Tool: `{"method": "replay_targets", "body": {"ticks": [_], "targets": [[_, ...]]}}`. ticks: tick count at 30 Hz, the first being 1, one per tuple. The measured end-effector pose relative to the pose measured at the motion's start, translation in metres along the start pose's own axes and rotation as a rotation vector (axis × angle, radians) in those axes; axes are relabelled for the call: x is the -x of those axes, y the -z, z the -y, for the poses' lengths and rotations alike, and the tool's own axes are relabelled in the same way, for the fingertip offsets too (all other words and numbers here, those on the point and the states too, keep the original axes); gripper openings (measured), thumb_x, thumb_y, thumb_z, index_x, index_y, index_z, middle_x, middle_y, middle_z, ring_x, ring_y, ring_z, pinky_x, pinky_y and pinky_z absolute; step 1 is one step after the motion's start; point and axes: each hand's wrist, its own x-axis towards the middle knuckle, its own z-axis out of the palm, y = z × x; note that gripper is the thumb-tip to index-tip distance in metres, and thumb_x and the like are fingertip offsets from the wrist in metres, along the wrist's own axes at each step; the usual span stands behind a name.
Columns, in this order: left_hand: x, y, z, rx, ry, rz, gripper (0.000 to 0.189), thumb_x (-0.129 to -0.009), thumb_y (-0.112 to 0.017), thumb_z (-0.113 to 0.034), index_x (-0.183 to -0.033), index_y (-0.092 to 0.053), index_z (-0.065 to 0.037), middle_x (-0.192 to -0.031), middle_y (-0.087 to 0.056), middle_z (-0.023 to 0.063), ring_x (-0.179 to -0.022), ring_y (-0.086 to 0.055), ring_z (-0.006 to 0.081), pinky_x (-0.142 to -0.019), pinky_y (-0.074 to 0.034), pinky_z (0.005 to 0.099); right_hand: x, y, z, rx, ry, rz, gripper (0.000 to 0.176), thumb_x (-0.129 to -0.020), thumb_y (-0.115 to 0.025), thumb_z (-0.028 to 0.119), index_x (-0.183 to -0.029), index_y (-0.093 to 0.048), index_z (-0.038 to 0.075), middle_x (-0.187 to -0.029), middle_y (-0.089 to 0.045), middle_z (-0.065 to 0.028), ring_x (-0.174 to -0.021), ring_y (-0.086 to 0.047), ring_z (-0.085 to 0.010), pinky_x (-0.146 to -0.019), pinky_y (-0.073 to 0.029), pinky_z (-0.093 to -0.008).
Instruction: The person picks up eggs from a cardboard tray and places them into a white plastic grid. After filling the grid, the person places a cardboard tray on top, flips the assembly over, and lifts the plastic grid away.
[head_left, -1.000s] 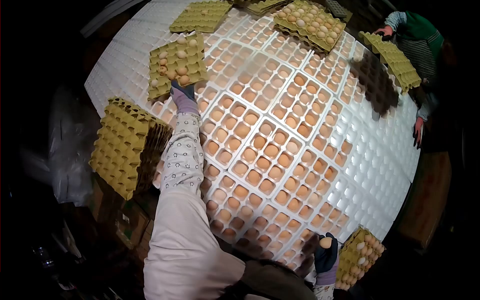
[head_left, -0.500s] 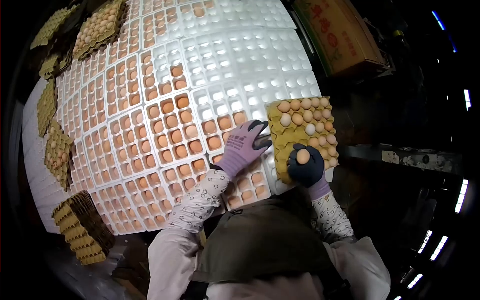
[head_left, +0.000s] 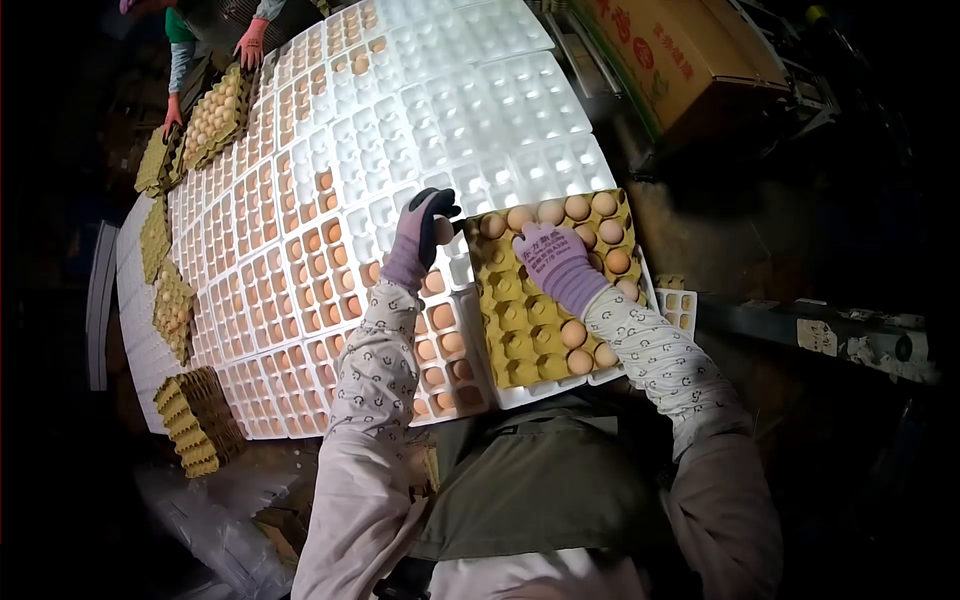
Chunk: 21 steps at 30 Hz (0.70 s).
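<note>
**Egg gripped on left, right hand down in pulp tray: drop and knock risks**

An egg [head_left: 444, 232] is grasped in the curled, gloved fingers of the left hand [head_left: 428, 236], raised over the white trays [head_left: 427, 379] just beside the far-left corner of the pulp tray [head_left: 518, 346]. The right hand [head_left: 556, 266] is lowered onto the pulp tray; its fingertips are hidden, so whether anything is grasped cannot be told. Loose eggs [head_left: 573, 333] are seated mainly along the tray's far row and right side; bare cups are seen toward its near left.

Risks, as judged: the held egg could be dropped if the smooth shell is gripped too loosely, or cracked if squeezed or knocked on a cell wall. Neighbouring eggs could be bumped by the right hand, since they are closely packed. The pulp tray could be tipped if leaned on, as it is set near the layer's edge.
</note>
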Motion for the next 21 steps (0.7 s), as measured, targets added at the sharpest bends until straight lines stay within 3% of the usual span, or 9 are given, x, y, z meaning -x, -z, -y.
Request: {"method": "replay_targets", "body": {"ticks": [1,2,3,5,10,13,15,18,21], "targets": [[-0.008,-0.011,-0.012,0.436,0.493,-0.033,0.018,-0.087,-0.076,-0.011,-0.097,-0.067,0.001,-0.092,-0.066,0.0079,-0.079,-0.065,0.0170,-0.073,-0.056,0.0313,0.007,0.008,-0.008,-0.191,-0.034,-0.087,0.023,-0.086,-0.071,0.021,-0.107,-0.069,0.011,-0.112,-0.066,-0.0093,-0.098,-0.068,-0.0280,-0.078,-0.057,-0.0397],[-0.003,-0.025,-0.028,0.076,0.391,0.123,0.026,-0.082,-0.081,-0.019,-0.097,-0.067,-0.003,-0.093,-0.068,0.0116,-0.083,-0.067,0.0255,-0.076,-0.057,0.0374,0.017,0.016,-0.022,-0.380,-0.070,-0.174,0.019,-0.087,-0.069,0.019,-0.104,-0.070,0.010,-0.111,-0.067,-0.0091,-0.097,-0.069,-0.0282,-0.077,-0.058,-0.0389],[0.001,-0.041,-0.019,-0.600,-0.187,0.102,0.034,-0.079,-0.081,-0.025,-0.104,-0.065,-0.008,-0.098,-0.067,0.0149,-0.088,-0.069,0.0329,-0.078,-0.057,0.0441,0.026,0.018,-0.037,-0.570,-0.109,-0.260,0.015,-0.088,-0.067,0.017,-0.101,-0.070,0.009,-0.110,-0.068,-0.0090,-0.096,-0.070,-0.0283,-0.076,-0.059,-0.0380],[0.000,-0.061,-0.030,-1.188,-0.138,0.322,0.039,-0.080,-0.078,-0.026,-0.112,-0.061,-0.011,-0.107,-0.068,0.0148,-0.097,-0.069,0.0339,-0.084,-0.056,0.0462,0.037,0.012,-0.081,-1.697,-0.403,-0.084,0.021,-0.088,-0.064,0.012,-0.107,-0.070,0.006,-0.109,-0.068,-0.0115,-0.092,-0.070,-0.0282,-0.084,-0.059,-0.0385],[-0.001,-0.031,-0.059,-0.402,0.092,0.061,0.050,-0.083,-0.073,-0.027,-0.133,-0.067,-0.022,-0.126,-0.064,0.0097,-0.107,-0.069,0.0278,-0.096,-0.055,0.0423,0.006,0.004,-0.123,-0.806,-0.068,-0.436,0.032,-0.086,-0.066,0.013,-0.118,-0.069,0.015,-0.125,-0.062,-0.0104,-0.100,-0.068,-0.0306,-0.094,-0.055,-0.0440],[-0.003,-0.056,-0.081,-1.065,-0.046,0.192,0.047,-0.078,-0.078,-0.027,-0.124,-0.070,-0.021,-0.130,-0.059,0.0079,-0.108,-0.066,0.0274,-0.093,-0.057,0.0403,-0.014,0.038,-0.084,-0.114,-0.086,-0.067,0.032,-0.085,-0.072,0.034,-0.115,-0.072,0.022,-0.144,-0.049,-0.0054,-0.124,-0.055,-0.0301,-0.098,-0.052,-0.0428],[-0.006,-0.078,-0.078,-1.191,-0.110,0.396,0.041,-0.074,-0.081,-0.029,-0.112,-0.071,-0.018,-0.132,-0.055,0.0072,-0.111,-0.062,0.0301,-0.091,-0.057,0.0413,-0.027,0.040,-0.079,0.014,-0.105,0.059,0.040,-0.083,-0.075,0.043,-0.117,-0.072,0.023,-0.146,-0.047,-0.0035,-0.127,-0.051,-0.0280,-0.099,-0.051,-0.0424],[-0.002,-0.076,-0.052,-0.959,-0.069,0.120,0.040,-0.073,-0.083,-0.033,-0.108,-0.071,-0.018,-0.131,-0.056,0.0079,-0.113,-0.060,0.0311,-0.090,-0.057,0.0427,-0.028,0.029,-0.083,-0.034,-0.114,-0.005,0.038,-0.083,-0.075,0.042,-0.114,-0.074,0.020,-0.145,-0.049,-0.0050,-0.124,-0.051,-0.0302,-0.100,-0.050,-0.0432],[0.021,-0.033,0.010,0.060,0.094,-0.248,0.047,-0.088,-0.078,-0.039,-0.122,-0.069,-0.007,-0.123,-0.062,0.0088,-0.098,-0.066,0.0190,-0.076,-0.058,0.0336,-0.015,0.021,-0.095,-0.554,-0.262,-0.282,0.036,-0.087,-0.076,0.032,-0.114,-0.074,0.009,-0.130,-0.060,-0.0124,-0.110,-0.061,-0.0291,-0.092,-0.052,-0.0404]]}}
